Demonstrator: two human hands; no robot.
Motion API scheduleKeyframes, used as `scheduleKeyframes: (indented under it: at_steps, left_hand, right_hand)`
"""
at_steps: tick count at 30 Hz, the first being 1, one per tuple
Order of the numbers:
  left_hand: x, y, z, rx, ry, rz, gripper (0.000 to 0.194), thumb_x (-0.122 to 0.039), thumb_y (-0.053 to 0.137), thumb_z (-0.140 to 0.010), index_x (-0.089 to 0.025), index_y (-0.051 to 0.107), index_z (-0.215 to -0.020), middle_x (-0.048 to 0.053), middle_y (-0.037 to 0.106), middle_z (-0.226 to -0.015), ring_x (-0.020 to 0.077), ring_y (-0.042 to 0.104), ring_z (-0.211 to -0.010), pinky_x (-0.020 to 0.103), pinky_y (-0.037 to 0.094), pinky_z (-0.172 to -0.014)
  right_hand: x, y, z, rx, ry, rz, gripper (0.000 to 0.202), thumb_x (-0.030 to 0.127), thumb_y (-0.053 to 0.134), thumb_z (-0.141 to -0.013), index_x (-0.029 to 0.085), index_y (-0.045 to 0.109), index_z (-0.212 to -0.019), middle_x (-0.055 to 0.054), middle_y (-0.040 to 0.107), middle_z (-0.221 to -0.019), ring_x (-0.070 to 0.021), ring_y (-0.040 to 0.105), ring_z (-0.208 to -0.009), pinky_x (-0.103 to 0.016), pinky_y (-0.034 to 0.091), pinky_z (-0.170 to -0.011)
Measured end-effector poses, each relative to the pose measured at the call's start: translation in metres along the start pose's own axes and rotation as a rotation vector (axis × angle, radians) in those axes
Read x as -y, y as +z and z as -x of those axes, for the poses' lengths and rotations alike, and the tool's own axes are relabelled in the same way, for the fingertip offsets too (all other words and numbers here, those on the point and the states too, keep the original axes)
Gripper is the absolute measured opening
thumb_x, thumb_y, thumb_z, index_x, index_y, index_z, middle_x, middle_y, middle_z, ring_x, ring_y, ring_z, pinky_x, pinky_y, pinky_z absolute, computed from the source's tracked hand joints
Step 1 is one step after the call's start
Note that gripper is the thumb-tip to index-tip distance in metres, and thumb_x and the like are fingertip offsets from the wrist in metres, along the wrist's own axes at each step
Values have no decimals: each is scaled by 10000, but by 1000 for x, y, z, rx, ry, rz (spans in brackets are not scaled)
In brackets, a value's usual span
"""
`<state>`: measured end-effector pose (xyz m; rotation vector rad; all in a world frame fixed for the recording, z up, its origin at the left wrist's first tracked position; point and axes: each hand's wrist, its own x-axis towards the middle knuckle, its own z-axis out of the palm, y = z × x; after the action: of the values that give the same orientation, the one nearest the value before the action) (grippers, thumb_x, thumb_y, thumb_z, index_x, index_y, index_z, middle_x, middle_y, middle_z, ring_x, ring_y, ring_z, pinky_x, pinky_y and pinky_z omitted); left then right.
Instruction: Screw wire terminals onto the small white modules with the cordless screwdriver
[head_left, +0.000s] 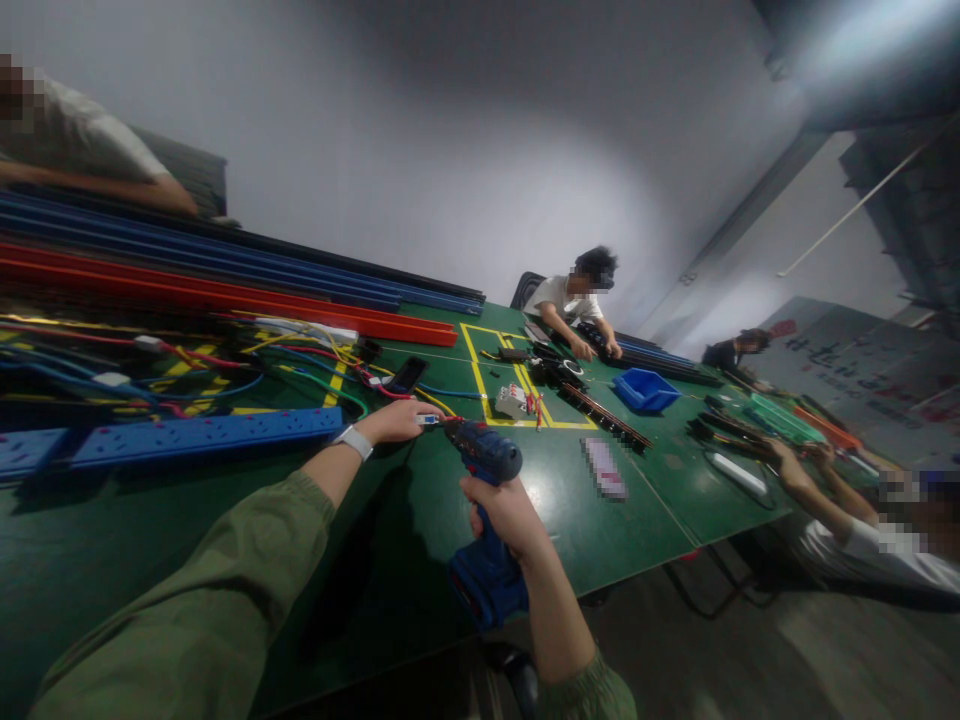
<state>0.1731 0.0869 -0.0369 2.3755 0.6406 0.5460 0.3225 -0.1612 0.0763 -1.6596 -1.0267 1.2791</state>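
Observation:
My right hand (511, 515) is wrapped around the grip of a blue cordless drill (491, 455), its battery base hanging low by the table's front edge. The drill's nose points left, toward my left hand (394, 422). Pinched in those left fingers is a small white and blue part (429, 420). The drill tip sits right beside this part; whether they touch, I cannot tell. Coloured wires (358, 385) run behind my left hand, and a black rectangular device (408, 375) lies just beyond it.
A long blue socket strip (206, 440) lies on the left of the green table (577, 545). Behind it are red (322, 318) and blue rails (285, 275). White parts (513, 401), a blue bin (645, 390) and a pixelated phone-sized object (604, 468) are farther right. Several people work around the table.

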Motion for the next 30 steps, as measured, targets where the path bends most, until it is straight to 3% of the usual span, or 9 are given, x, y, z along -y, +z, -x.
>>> scheduleKeyframes:
  at_steps: [5, 11, 18, 30]
  left_hand:
    - [-1, 0, 0, 1, -5, 6, 427, -298, 575, -791, -266, 674, -1206, 27, 715, -1146, 206, 643, -1050, 273, 414, -979]
    - [-4, -2, 1, 11, 14, 16, 410, -302, 569, -808, -278, 672, -1203, 15, 703, -1175, 201, 646, -1039, 276, 405, -979]
    - [-5, -2, 1, 11, 4, 9, 420, -293, 567, -790, -267, 680, -1193, 24, 712, -1150, 198, 654, -1005, 262, 428, -943]
    - [1, 0, -1, 0, -1, -5, 427, -282, 571, -779, -282, 679, -1192, 21, 712, -1150, 203, 645, -1018, 274, 417, -967]
  right_hand:
    - [1, 1, 0, -11, 12, 11, 216, 301, 628, -755, 170, 562, -914, 97, 441, -402, -115, 468, -340, -231, 366, -419]
    - [-1, 1, -2, -7, -22, -4, 358, 302, 639, -743, 166, 546, -1060, 114, 442, -412, -121, 468, -333, -231, 358, -403]
    - [-1, 0, -1, -1, -50, -8, 283, 336, 653, -731, 169, 548, -934, 92, 476, -459, -118, 490, -354, -232, 362, -400]
    - [-1, 0, -1, -3, -20, 7, 240, 324, 642, -748, 172, 546, -906, 97, 452, -431, -113, 482, -352, -225, 369, -409]
